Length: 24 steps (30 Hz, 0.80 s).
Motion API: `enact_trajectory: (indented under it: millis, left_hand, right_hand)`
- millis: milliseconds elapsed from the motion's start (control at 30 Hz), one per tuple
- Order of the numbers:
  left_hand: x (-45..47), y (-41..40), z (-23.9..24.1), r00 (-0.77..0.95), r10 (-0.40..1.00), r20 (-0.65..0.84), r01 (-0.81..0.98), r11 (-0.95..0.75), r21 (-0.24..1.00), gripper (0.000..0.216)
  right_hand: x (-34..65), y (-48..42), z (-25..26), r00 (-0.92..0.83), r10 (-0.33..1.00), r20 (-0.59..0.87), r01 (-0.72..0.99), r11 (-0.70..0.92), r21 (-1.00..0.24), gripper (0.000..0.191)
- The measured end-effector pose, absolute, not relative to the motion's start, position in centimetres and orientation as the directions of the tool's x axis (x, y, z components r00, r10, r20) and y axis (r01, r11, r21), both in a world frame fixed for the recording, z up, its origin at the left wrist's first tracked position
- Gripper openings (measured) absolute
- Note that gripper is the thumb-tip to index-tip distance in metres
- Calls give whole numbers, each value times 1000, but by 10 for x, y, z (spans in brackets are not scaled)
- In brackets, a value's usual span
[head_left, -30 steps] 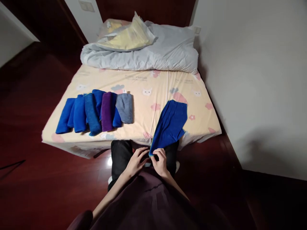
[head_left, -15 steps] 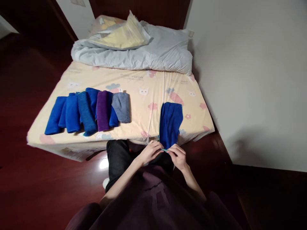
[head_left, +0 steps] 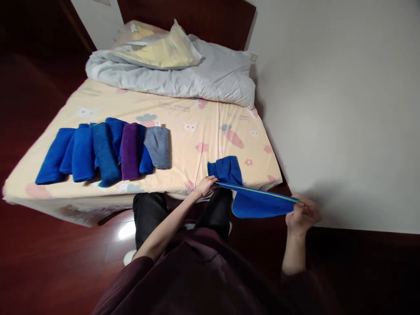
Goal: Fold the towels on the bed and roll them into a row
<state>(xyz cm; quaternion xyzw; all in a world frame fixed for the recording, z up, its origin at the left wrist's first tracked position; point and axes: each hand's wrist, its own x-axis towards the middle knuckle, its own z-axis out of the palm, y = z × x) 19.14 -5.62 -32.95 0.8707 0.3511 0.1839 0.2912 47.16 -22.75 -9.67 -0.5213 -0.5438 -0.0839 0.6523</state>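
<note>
A blue towel (head_left: pixel 265 203) with a green edge is stretched between my two hands in front of the bed. My left hand (head_left: pixel 206 185) is closed on one corner at the mattress edge. Out to the right, my right hand (head_left: pixel 302 215) grips the other corner, slightly blurred by motion. The edge between them is taut and slopes down to the right. Part of the cloth hangs below that edge, while its far end lies crumpled on the bed beyond my left hand.
Folded or rolled towels in several blues lie at the bed's left, with a purple towel (head_left: pixel 130 151) and a grey towel (head_left: pixel 158 147) beside them. A pale quilt (head_left: pixel 223 70) is at the head of the patterned bed (head_left: pixel 177 170). A wall (head_left: pixel 328 109) rises on the right.
My right hand has moved far to the right, pulling the towel's edge out straight. My left hand has shifted slightly up and left. Less of the towel lies on the bed. The view has shifted.
</note>
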Motion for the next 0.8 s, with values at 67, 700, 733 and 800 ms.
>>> enact_trajectory:
  millis: [67,700,733,800]
  left_hand:
    - [178,-47,-336,673,732,106,526,-575,627,27]
    - [-12,19,-149,-11,894,448,545,-371,752,46]
    - [-16,22,-131,-19,884,468,557,-379,739,47]
    - [-24,23,-101,-1,884,467,577,-381,723,47]
  right_hand:
    - [489,-230,-89,494,388,779,629,459,-627,36]
    - [624,-176,-64,523,544,656,681,195,-706,39]
    - [624,-171,-60,463,586,665,699,219,-680,39]
    - [623,-163,-52,347,650,676,733,261,-628,38]
